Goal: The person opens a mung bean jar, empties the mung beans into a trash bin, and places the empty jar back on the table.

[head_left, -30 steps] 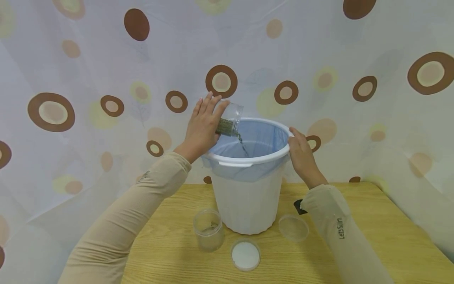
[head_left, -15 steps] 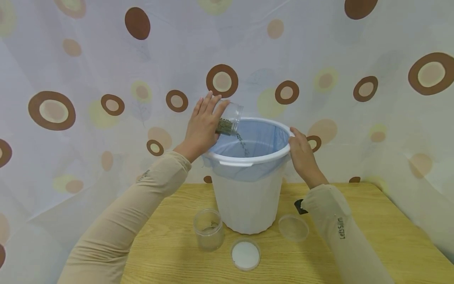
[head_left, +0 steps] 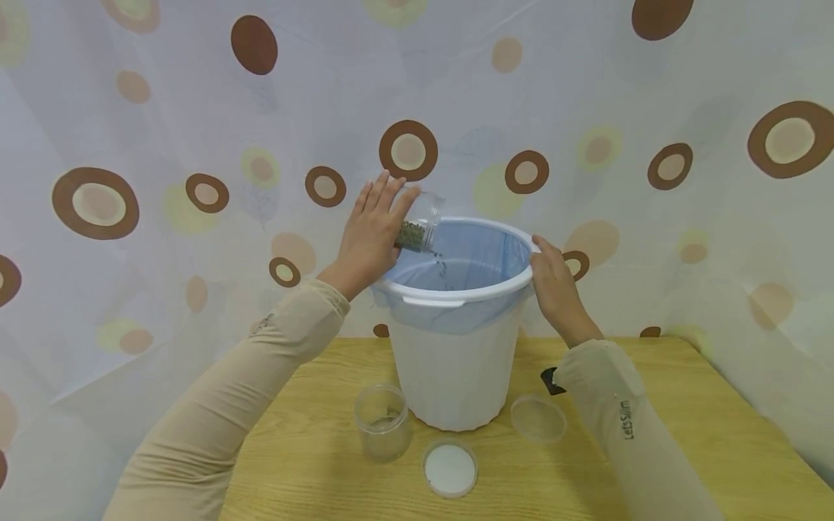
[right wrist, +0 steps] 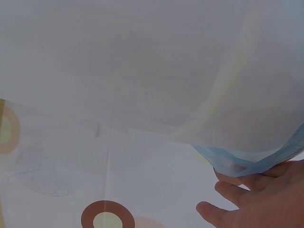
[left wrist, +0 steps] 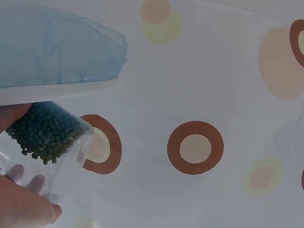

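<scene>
My left hand [head_left: 373,235] grips a clear plastic jar [head_left: 426,211], tipped sideways over the left part of a white trash bin [head_left: 456,369]. Small green beans [left wrist: 47,133], like mung beans, lie along the jar's lower side. A thin trickle of them falls from its mouth into the blue bag [head_left: 482,250] lining the bin. At the bin's right side, my right hand [head_left: 559,293] holds the rim; in the right wrist view its fingers [right wrist: 232,192] lie by the folded-over bag edge.
On the wooden table [head_left: 293,434], an open clear jar [head_left: 383,434] with a little dark residue stands left of the bin's foot. A round lid with a white inside [head_left: 450,469] lies in front, and a clear lid [head_left: 538,418] to the right. A patterned curtain [head_left: 260,108] hangs behind.
The falling stream of beans has thinned to a few scattered ones, and the beans in the jar have shifted. Both hands stay nearly in place.
</scene>
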Tool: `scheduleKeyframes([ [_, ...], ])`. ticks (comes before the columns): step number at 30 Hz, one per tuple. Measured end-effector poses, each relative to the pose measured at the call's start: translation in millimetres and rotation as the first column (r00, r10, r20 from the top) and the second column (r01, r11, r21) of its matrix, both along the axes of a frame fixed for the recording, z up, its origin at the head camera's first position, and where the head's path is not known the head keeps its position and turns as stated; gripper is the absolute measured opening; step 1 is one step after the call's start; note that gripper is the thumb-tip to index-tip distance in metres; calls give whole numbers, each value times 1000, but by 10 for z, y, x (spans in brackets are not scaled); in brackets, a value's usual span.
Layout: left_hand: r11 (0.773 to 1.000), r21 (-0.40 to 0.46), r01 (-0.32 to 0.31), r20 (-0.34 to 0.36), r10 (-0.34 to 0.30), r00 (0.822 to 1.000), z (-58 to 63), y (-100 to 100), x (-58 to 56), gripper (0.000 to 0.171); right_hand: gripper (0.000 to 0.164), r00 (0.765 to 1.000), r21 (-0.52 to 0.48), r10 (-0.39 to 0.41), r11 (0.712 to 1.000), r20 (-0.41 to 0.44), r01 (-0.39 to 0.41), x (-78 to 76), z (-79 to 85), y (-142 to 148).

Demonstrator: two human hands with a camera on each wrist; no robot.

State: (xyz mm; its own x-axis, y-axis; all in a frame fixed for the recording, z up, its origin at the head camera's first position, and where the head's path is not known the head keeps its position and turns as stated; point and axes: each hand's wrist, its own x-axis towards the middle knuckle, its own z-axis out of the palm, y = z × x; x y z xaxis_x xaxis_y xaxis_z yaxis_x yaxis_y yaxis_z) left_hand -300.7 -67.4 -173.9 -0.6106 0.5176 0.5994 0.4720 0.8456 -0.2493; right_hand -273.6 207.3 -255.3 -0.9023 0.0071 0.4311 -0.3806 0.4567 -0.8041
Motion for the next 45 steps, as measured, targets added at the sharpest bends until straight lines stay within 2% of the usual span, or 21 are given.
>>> scheduleKeyframes([
  [23, 999, -31, -12, -12, 11, 1000, -39, 4, -36, 82, 61, 1000, 5, -4, 1000, 0, 4, 11, 5, 3],
  [45, 997, -64, -36, 12, 37, 999, -66, 2, -71, 81, 60, 1000, 2, 7, 1000, 4, -7, 6, 4, 1],
])
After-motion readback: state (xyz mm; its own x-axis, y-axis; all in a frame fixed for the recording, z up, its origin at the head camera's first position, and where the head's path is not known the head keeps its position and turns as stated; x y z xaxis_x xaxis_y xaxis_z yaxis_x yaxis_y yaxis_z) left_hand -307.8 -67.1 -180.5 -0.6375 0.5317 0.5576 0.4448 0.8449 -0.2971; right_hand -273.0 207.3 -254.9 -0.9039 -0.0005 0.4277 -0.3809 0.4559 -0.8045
